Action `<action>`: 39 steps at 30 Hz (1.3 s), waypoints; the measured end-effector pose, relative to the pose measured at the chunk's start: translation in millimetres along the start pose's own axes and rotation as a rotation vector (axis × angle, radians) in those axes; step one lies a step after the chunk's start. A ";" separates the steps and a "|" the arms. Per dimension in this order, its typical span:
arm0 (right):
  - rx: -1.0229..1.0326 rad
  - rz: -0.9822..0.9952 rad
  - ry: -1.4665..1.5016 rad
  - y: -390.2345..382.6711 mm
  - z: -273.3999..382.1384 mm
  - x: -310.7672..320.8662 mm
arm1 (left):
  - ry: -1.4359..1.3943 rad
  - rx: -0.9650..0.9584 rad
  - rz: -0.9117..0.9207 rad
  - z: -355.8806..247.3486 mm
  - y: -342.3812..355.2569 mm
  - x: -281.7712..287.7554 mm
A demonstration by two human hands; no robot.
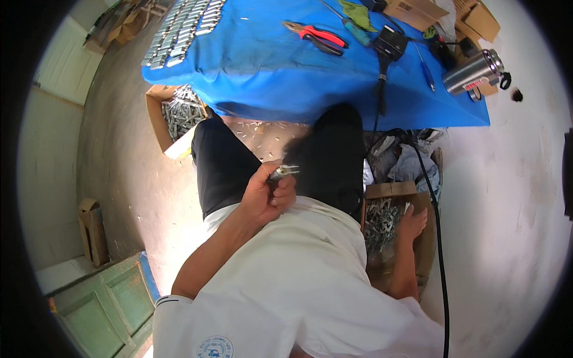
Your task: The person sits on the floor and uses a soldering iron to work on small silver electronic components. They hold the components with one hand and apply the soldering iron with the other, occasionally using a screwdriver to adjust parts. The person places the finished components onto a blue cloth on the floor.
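Observation:
Above my lap, my left hand (271, 194) is closed around a small silvery metal piece (287, 170) with two thin prongs sticking out past the thumb. Most of that piece is hidden in the fingers. On the right side, my right hand (412, 224) is held over the edge of a cardboard box (391, 190), fingers stretched out, with nothing visible in it. A heap of small metal parts (382, 222) fills this box beside my right thigh.
Rows of metal pieces (190, 27) lie on the blue-covered table (256, 89). Red-handled pliers (316, 37), a blue screwdriver (427, 76) and a steel flask (473, 73) lie there too. Another box of metal parts (182, 113) stands below. A black cable (439, 238) hangs at right.

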State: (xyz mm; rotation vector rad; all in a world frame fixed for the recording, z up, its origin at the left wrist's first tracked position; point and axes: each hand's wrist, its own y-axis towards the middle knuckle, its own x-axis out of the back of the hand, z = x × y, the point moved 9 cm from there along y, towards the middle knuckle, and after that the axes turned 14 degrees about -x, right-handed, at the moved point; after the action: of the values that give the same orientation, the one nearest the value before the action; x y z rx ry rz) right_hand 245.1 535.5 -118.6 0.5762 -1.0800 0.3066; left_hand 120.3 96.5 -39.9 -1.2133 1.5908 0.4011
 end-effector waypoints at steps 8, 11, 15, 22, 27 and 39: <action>0.007 1.213 0.970 -128.1 272.4 49.3 | 0.016 0.018 -0.032 0.6 -2.9 -0.4; 0.032 1.475 1.088 -163.7 332.1 60.4 | 0.023 0.026 -0.162 0.4 -4.4 8.7; 0.230 1.562 0.994 -173.6 365.7 57.1 | 0.090 0.001 -0.160 -2.3 -7.2 11.2; 0.269 1.585 0.972 -171.8 367.0 47.2 | 0.054 0.003 -0.152 -2.2 -5.0 10.9; 0.199 1.583 0.998 -172.0 365.2 42.8 | -0.014 0.016 -0.123 3.7 -3.9 20.4; -0.019 1.613 0.923 -176.7 365.2 20.5 | 0.019 0.057 -0.196 7.0 -0.7 26.2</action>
State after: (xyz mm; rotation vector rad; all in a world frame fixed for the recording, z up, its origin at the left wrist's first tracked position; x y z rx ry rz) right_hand 73.6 179.1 -25.6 -0.5908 -0.3949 1.7491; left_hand 126.2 88.5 -65.1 -1.3190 1.4734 0.2175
